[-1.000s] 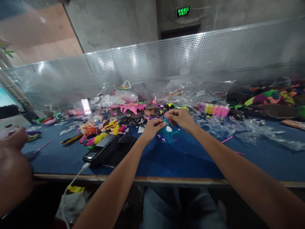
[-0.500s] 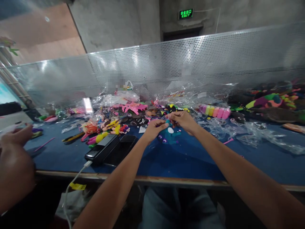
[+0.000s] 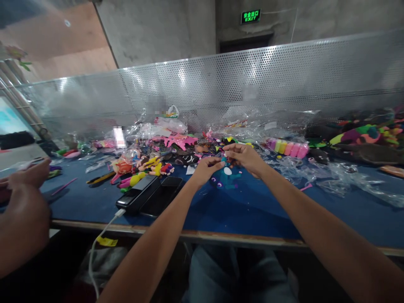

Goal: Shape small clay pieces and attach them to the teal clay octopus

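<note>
- Blue-topped table [image 3: 221, 210] is seen from the head view, backed by a perforated metal screen [image 3: 284, 75]; a green exit sign [image 3: 251, 16] hangs on the concrete wall behind.
- Left hand [image 3: 205, 168] and right hand [image 3: 243, 155] are held together above the table's middle, fingertips pinched narrow on something tiny between them; what is pinched cannot be told.
- Teal clay figure [image 3: 225, 176] lies flat on the table right under the fingertips, a white oval patch on top, limbs spread toward the near edge. Long axis is unclear.
- Both hands are about equally near the figure; the right sits slightly farther back, over its far end.
- Open blue surface is left between the figure and the near table edge.
- Left of the figure, near it: a black phone [image 3: 164, 191] and a power bank [image 3: 137, 194] with a white cable [image 3: 94, 252] hanging over the edge.
- Behind: coloured clay pieces [image 3: 151, 166], a row of pastel clay blocks [image 3: 287, 147], crumpled plastic wrap [image 3: 331, 176] to the right.
- Another person's hand [image 3: 30, 174] is seen at far left, well apart.
</note>
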{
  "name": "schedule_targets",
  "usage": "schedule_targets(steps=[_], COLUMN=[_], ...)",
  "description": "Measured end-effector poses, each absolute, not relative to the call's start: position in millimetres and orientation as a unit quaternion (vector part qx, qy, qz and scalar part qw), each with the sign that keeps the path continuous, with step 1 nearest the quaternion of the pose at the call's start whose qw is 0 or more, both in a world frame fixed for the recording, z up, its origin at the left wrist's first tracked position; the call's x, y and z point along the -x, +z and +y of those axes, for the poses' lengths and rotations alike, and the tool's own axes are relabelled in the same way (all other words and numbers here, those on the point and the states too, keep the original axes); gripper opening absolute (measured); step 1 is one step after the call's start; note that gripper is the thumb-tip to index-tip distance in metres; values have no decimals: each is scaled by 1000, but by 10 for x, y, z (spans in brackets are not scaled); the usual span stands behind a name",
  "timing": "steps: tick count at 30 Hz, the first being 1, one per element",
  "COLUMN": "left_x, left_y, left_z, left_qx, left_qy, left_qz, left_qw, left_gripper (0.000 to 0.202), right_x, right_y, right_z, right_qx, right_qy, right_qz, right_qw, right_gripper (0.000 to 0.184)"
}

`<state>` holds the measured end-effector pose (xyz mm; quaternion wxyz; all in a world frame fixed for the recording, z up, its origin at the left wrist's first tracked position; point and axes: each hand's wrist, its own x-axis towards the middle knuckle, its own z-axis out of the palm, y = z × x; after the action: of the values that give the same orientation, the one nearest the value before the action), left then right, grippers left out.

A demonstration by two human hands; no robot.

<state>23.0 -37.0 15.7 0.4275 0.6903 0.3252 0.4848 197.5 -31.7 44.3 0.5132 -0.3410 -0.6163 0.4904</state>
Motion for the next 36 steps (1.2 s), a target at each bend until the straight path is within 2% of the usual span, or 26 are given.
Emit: schedule_targets(steps=[5,12,23,31,36], left_x=[-220,-222,-215,-217,-211], left_y=[142,167,138,142,149], left_z=[-349,-364,-332,-350,-359], left_qx=[-694,-703,-734,-712,-700], left_qy=[487,501,483,504,510], left_qz=[333,342,338,340,347], left_qw=[413,371,337,352,360], left_gripper=[35,35,31,33,33], right_x=[-2001,-2012,-1981,-1990,-1992], right_y=[490,488,452,470,427], right_z=[-333,-342,-325,-325,-289], right_qx=[346,342,349,328,328], right_qy=[479,411,400,219,237], right_qz=[-611,-681,-699,-763,-780], right_qw=[528,500,479,512,477], right_gripper=[28,28,25,20,23])
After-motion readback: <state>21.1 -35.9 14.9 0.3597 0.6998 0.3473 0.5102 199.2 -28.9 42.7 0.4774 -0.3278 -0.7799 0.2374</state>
